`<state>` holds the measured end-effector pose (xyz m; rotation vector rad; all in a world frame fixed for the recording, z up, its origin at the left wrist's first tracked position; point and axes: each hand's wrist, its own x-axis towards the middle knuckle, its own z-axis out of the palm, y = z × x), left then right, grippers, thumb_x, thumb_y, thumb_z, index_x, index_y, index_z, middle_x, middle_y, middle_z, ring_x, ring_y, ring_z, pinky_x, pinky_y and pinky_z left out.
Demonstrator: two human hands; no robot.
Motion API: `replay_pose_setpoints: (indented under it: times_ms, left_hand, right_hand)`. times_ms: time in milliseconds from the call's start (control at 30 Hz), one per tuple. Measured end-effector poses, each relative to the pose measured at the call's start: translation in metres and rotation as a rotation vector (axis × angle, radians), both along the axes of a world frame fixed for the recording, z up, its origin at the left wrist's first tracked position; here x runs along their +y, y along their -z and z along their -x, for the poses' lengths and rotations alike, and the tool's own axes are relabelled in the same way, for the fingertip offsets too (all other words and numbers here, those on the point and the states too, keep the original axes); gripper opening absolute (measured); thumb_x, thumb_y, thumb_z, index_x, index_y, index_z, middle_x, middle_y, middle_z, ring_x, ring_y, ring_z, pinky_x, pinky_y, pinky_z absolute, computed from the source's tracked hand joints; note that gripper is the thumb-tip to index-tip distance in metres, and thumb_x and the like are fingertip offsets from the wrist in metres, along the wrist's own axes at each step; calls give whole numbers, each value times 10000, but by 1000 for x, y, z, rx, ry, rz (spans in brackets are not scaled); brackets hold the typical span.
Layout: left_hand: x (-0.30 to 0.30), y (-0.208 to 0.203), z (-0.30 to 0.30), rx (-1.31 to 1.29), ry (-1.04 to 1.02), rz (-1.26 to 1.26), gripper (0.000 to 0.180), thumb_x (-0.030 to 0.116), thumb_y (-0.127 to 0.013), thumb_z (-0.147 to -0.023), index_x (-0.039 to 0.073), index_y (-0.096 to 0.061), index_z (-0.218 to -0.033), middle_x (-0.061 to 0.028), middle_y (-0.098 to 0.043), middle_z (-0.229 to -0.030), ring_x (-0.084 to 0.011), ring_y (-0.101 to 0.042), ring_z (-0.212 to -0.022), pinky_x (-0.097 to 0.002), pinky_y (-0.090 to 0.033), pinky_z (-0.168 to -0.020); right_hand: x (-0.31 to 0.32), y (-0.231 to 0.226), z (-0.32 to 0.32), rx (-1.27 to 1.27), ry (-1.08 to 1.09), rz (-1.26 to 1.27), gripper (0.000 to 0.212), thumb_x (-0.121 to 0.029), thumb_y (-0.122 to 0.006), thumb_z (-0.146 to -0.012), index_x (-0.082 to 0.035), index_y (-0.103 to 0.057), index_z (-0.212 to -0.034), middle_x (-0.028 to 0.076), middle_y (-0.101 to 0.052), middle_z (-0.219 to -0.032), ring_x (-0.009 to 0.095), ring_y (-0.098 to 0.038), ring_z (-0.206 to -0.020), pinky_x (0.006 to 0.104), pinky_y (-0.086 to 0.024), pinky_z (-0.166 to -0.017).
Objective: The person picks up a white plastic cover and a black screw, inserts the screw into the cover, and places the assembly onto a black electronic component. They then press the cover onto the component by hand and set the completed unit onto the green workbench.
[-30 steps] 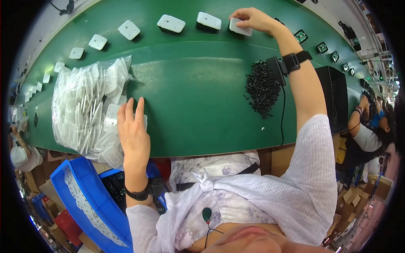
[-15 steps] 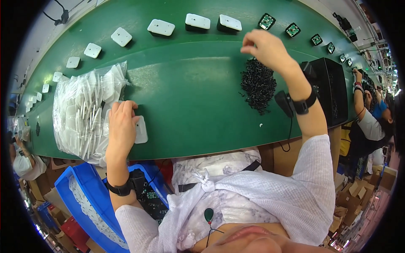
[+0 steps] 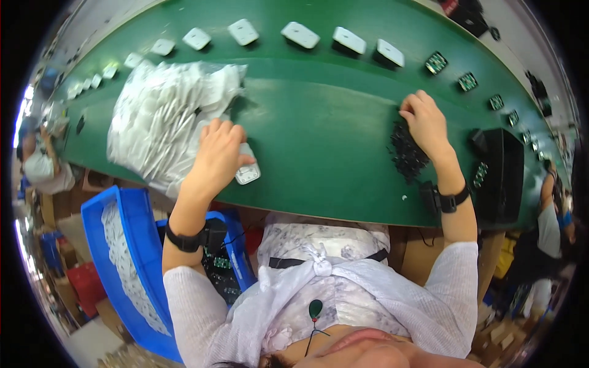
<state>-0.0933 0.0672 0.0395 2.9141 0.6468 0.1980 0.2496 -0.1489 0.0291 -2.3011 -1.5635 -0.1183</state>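
We start with the small white casing (image 3: 248, 173) lying flat at the near edge of the green table (image 3: 319, 135), just under our left hand (image 3: 216, 161). That hand rests over it with fingers curled down onto its far end, pressing or gripping it; we cannot tell whether it is lifted at all. Our right hand (image 3: 426, 126) is at the right, fingertips bunched and dipped into the heap of small black parts (image 3: 406, 156), apparently pinching some, though the pinch itself is hidden.

Just left of the casing, touching our left hand's knuckles, sits a slumped pile of clear bags of white parts (image 3: 165, 126). Along the far edge runs a row of white casings (image 3: 300, 34), continuing to the right as small green circuit boards (image 3: 437, 62). A black box (image 3: 500, 175) stands right of the black heap. Below the table edge on the left is a blue bin (image 3: 132, 245).

What we think could go wrong: the casing lies so near the edge that a careless drag could tip it into the bin or our lap. A loose pinch might scatter black parts across the table.
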Motion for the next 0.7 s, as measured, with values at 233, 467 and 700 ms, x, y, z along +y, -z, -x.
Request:
replay_pose_setpoints:
  times_ms: [233,467,700]
  left_hand:
    - [-14,-2,-6,-71,1,30,361,209,-798,-664,37,-541,-851,-112,-553,-858,-305,-505,-897,-404,-406,-792]
    - [-40,-13,-53,-444,-51,259,223,136,-710,-784,29,-575,-925,-130,-615,-858,-325,-610,-785,-401,-499,-672]
    - [-71,-9,-112,-706,20,711,267,-17,-644,-818,32,-617,-1079,-130,-602,-829,-294,-594,-664,-363,-484,-593]
  right_hand:
    - [-1,-16,23,-135,34,-197,123,-65,-678,-772,-41,-575,-834,90,-530,-856,286,-542,-824,382,-446,-689]
    - [5,-40,80,532,-89,-450,79,35,-666,-824,0,-604,-861,29,-575,-843,118,-560,-753,242,-458,-680]
    - [24,-28,102,1334,-64,-544,91,-8,-656,-867,-5,-600,-939,24,-607,-933,94,-574,-830,224,-468,-762]
